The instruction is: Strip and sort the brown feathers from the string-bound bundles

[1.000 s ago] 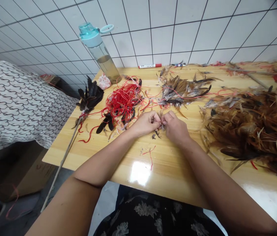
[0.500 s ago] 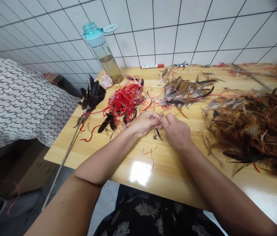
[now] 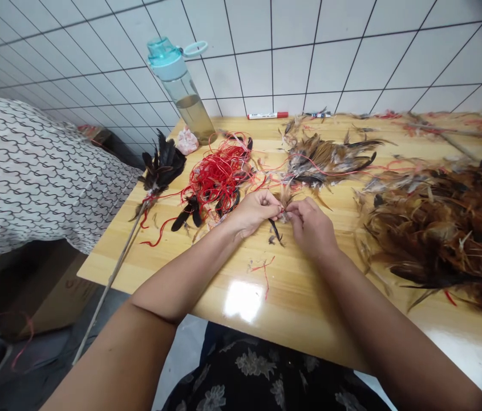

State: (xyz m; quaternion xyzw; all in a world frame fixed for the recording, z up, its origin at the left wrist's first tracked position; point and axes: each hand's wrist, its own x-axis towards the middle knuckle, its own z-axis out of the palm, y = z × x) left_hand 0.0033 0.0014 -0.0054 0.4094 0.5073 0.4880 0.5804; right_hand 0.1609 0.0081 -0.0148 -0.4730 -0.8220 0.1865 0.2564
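Pinching a tuft [image 3: 286, 197] in the left hand [image 3: 254, 213]
Right hand [image 3: 315, 229] has just uncurled slightly; its grip I cannot tell, so the left probably steadies the work.

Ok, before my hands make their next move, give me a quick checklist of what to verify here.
1. Left hand has the small feather tuft: ok, pinched between the fingertips.
2. Right hand grips the tuft too: cannot tell; its fingertips are right at it.
3. Red string pile untangled: not ok, it lies in loose loops.
4. Stick fully on the table: not ok, its lower end sticks out past the edge.
5. Water bottle away from the hands: ok, at the back of the table.
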